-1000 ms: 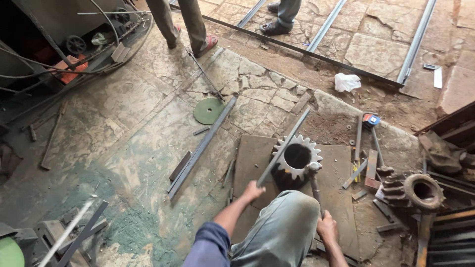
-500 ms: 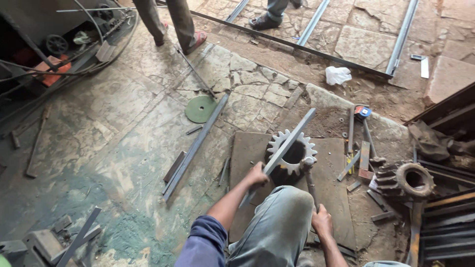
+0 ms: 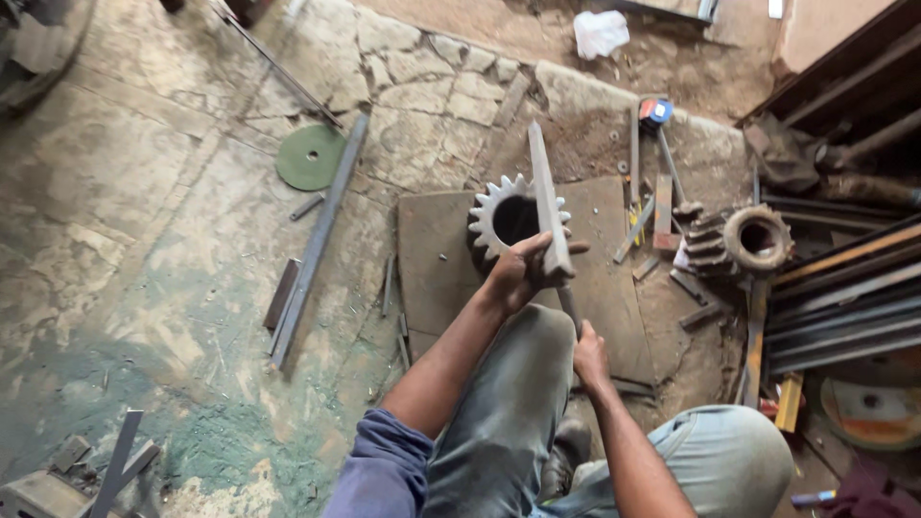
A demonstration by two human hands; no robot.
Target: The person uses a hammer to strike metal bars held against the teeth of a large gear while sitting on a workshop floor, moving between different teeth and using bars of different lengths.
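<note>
Since the earlier frame, flat steel bar (image 3: 544, 197) swung up from a slant to nearly upright, w/ camera closer. Left hand (image 3: 523, 271) was clenched round bar's lower end, just over toothed gear (image 3: 506, 223) on steel plate (image 3: 436, 259). Right hand (image 3: 588, 353) gripped a thin rod (image 3: 570, 308), near the knee. Second gear (image 3: 743, 242) lay far right.
</note>
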